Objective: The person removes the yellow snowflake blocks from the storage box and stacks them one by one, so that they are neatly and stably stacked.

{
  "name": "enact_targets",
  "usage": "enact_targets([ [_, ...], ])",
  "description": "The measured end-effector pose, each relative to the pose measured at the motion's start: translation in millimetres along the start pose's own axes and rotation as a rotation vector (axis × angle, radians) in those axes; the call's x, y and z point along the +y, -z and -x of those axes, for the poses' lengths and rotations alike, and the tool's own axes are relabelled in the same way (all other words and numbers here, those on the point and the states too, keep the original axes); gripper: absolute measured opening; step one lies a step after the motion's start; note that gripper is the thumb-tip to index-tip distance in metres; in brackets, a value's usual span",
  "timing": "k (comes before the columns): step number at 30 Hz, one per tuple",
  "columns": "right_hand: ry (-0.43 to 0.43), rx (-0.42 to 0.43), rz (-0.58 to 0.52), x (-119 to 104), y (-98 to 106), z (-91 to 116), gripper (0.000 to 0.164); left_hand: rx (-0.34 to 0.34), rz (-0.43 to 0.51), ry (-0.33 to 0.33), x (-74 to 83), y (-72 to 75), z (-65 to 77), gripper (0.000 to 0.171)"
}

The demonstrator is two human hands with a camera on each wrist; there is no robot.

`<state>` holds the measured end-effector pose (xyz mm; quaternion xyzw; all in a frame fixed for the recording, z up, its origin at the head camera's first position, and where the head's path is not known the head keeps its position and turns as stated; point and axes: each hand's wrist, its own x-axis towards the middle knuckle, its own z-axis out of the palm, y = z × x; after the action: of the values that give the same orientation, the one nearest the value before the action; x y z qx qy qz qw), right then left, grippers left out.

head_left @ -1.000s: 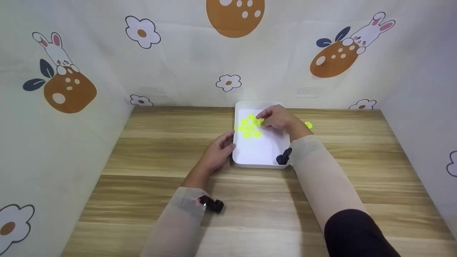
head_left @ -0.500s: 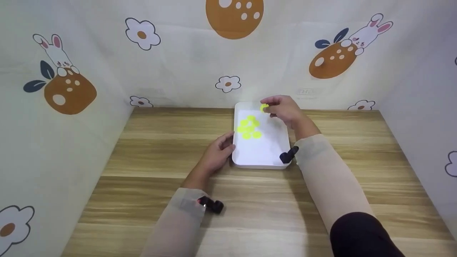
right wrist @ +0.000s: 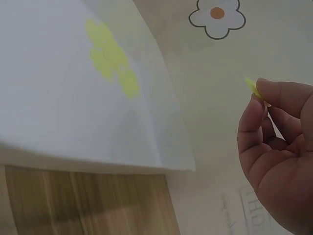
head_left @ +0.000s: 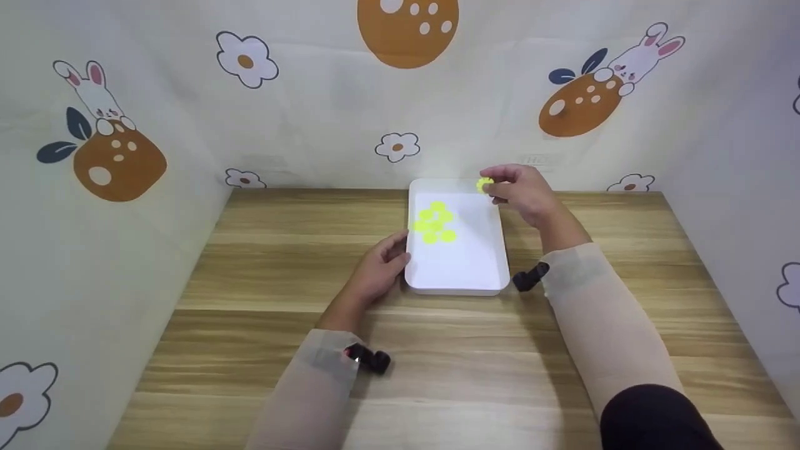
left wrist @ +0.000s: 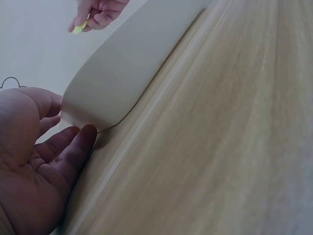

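"Right wrist view?"
"Yellow flower edge-on, pinched by the right hand; in the head view I see its face, at the tray's far right corner."
"Left hand?"
"Relaxed, touching the tray, on a wooden table, printed wall behind. The flower was further left half a second ago."

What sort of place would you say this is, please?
Probably a curtained-off workspace: printed cloth surrounds three sides of a wood-grain table bearing a white tray of yellow pieces.
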<state>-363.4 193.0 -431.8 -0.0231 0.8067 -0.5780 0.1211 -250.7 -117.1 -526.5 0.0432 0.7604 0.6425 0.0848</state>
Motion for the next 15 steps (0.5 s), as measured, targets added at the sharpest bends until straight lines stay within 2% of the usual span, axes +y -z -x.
enact_targets([
  [15,-0.067,0.074,-0.085,31.6,50.6,14.7,0.048,-0.005,0.011,0.0,-0.1,0.5,0.6,0.054],
])
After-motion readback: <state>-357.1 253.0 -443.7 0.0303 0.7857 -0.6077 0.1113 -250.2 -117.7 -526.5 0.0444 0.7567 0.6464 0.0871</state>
